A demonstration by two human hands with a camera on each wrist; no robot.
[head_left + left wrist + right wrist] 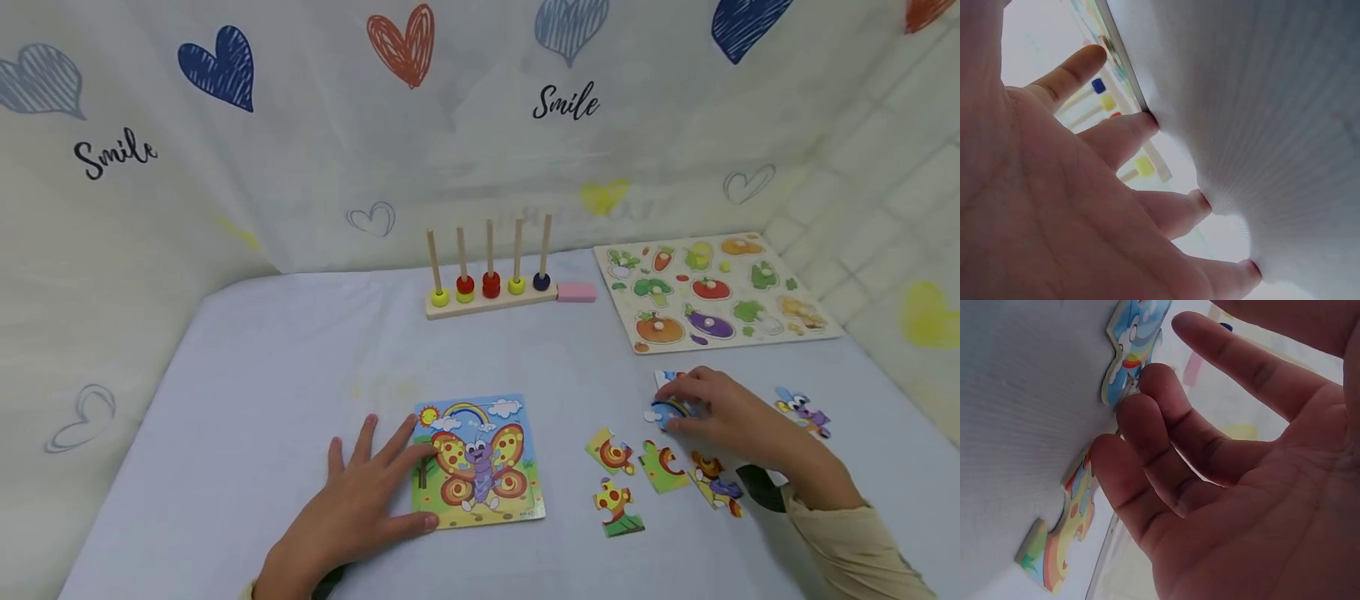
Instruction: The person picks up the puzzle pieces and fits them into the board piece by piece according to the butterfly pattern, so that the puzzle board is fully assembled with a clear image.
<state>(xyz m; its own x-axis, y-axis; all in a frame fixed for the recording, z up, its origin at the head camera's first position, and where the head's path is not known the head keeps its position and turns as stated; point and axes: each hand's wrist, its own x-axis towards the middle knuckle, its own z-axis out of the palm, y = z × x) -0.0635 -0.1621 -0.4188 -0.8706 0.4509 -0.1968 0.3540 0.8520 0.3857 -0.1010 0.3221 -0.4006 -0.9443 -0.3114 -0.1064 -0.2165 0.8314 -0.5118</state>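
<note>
The right hand [738, 417] hides part of the rainbow piece [670, 410] at its fingertips and part of another blue piece just beyond; its thumb tip is cut off in the right wrist view. Thumb and bent fingers lie about the rainbow piece, but whether they pinch it I cannot tell. The left hand [367, 500] is spread wide, thumb and index finger touching the near edge of the butterfly board [480, 467]. Four loose pieces [663, 468] lie between the hands, nearer the right.
</note>
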